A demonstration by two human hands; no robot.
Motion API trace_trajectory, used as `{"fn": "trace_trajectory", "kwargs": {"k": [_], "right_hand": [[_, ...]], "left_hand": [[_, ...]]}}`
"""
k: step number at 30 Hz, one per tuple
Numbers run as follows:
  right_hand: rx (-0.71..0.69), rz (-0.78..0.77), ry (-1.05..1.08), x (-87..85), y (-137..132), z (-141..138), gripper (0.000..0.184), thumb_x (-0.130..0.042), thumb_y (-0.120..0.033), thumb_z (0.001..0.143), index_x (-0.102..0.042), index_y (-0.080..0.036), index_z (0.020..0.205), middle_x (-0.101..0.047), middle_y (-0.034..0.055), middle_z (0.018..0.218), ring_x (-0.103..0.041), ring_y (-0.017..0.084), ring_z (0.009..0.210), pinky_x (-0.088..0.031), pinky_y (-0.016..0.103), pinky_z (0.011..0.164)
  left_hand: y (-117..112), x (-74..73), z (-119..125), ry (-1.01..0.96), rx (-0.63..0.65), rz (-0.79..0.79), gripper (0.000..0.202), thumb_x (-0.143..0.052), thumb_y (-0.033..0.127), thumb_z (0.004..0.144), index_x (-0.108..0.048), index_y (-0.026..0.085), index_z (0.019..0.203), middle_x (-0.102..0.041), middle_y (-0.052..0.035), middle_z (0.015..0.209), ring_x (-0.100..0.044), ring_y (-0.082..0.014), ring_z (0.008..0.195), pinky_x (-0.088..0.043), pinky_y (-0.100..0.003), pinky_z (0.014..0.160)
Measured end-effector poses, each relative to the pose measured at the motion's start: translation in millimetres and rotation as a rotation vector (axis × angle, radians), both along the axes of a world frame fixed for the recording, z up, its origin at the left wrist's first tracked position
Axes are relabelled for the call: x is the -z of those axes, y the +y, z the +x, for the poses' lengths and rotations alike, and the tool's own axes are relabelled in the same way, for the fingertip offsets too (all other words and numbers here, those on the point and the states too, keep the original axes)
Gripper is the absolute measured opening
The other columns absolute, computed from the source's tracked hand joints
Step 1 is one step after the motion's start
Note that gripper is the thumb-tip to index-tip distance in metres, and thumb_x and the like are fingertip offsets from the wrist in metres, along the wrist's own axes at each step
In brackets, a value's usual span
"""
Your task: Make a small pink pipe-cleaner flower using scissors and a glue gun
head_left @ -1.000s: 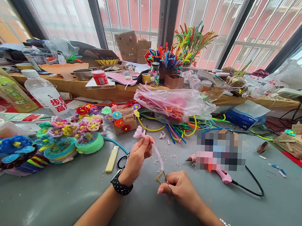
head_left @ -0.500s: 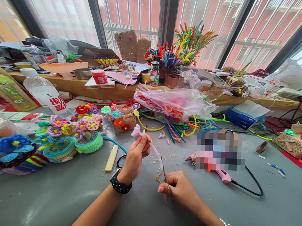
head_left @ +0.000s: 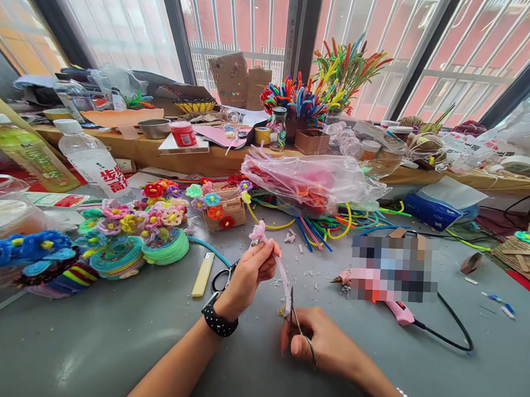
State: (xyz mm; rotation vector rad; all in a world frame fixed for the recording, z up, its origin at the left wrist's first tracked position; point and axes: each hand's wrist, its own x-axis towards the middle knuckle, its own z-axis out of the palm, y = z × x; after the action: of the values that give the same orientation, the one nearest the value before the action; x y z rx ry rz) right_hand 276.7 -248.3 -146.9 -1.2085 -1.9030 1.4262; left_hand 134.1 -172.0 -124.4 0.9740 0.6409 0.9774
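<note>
My left hand (head_left: 255,268) pinches a pale pink pipe cleaner (head_left: 283,278). Its bunched, flower-like end (head_left: 258,231) pokes out above my fingers, while the long tail curves down to the right. In my right hand (head_left: 318,338) is a pair of small scissors (head_left: 295,321), their blades pointing up beside the lower part of the tail. A thin yellowish-brown strand (head_left: 282,311) shows near the tail's end. Left of my left wrist lie a yellow lighter-shaped piece (head_left: 203,275) and black-handled scissors (head_left: 220,280), partly hidden by the hand.
Flower-decorated coiled pots (head_left: 165,248) stand at left, with a water bottle (head_left: 93,164) behind. A pink glue gun (head_left: 400,312) lies at right with its cable. Beyond are a plastic bag (head_left: 314,177), loose pipe cleaners (head_left: 310,230) and a tissue pack (head_left: 435,212). White scraps dot the table.
The view has shifted slightly left. The pipe cleaner's tail now hangs more steeply, and the scissors have moved along it toward its lower end, with their blades parted.
</note>
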Motion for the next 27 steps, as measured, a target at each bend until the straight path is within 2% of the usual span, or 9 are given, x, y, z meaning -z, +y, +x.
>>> {"fn": "trace_trajectory", "kwargs": {"k": [4,11,15,23,27], "right_hand": [[-0.041,0.018,0.006,-0.8,-0.7,0.8,0.076,-0.027,-0.081,0.056,-0.056,-0.011,0.062,-0.040,-0.0022,0.052,-0.035,0.008,0.050,-0.025,0.020,0.045],[-0.032,-0.007,0.028,-2.2,0.0,-1.0,0.075,-0.028,-0.082,0.053,-0.053,-0.012,0.053,-0.040,-0.0016,0.050,-0.035,0.008,0.049,-0.027,0.020,0.046],[0.046,0.037,0.021,1.7,0.7,-3.2,0.074,-0.030,-0.081,0.054,-0.052,-0.012,0.044,-0.040,-0.0008,0.048,-0.037,0.009,0.050,-0.026,0.021,0.045],[0.231,-0.118,0.036,4.2,0.3,-2.6,0.068,-0.041,-0.077,0.053,-0.048,-0.012,0.036,-0.032,-0.0038,0.038,-0.029,0.006,0.041,-0.019,0.022,0.040],[0.236,-0.123,0.014,8.2,1.3,-0.9,0.066,-0.043,-0.077,0.052,-0.044,-0.013,0.035,-0.028,-0.0047,0.036,-0.025,0.005,0.040,-0.016,0.022,0.039]], "left_hand": [[-1.4,-1.6,1.3,0.056,0.037,0.013,0.028,-0.049,0.039,0.076,-0.049,0.014,0.065,-0.019,0.0087,0.047,-0.013,-0.0048,0.041,-0.009,-0.021,0.041],[-3.1,0.2,2.9,0.152,0.103,0.036,0.030,-0.051,0.043,0.073,-0.050,0.014,0.066,-0.018,0.0085,0.048,-0.013,-0.0051,0.042,-0.007,-0.023,0.042],[-2.8,-0.4,2.9,0.133,0.061,0.050,0.030,-0.050,0.044,0.073,-0.049,0.014,0.066,-0.018,0.0083,0.048,-0.013,-0.0055,0.042,-0.007,-0.023,0.042],[-1.2,-0.5,2.7,0.068,-0.034,0.067,0.028,-0.051,0.042,0.073,-0.048,0.015,0.065,-0.017,0.0083,0.047,-0.013,-0.0056,0.041,-0.008,-0.022,0.041],[-0.6,-0.2,1.9,0.049,-0.050,0.071,0.027,-0.050,0.040,0.075,-0.048,0.015,0.066,-0.018,0.0082,0.047,-0.014,-0.0056,0.041,-0.008,-0.022,0.041]]}}
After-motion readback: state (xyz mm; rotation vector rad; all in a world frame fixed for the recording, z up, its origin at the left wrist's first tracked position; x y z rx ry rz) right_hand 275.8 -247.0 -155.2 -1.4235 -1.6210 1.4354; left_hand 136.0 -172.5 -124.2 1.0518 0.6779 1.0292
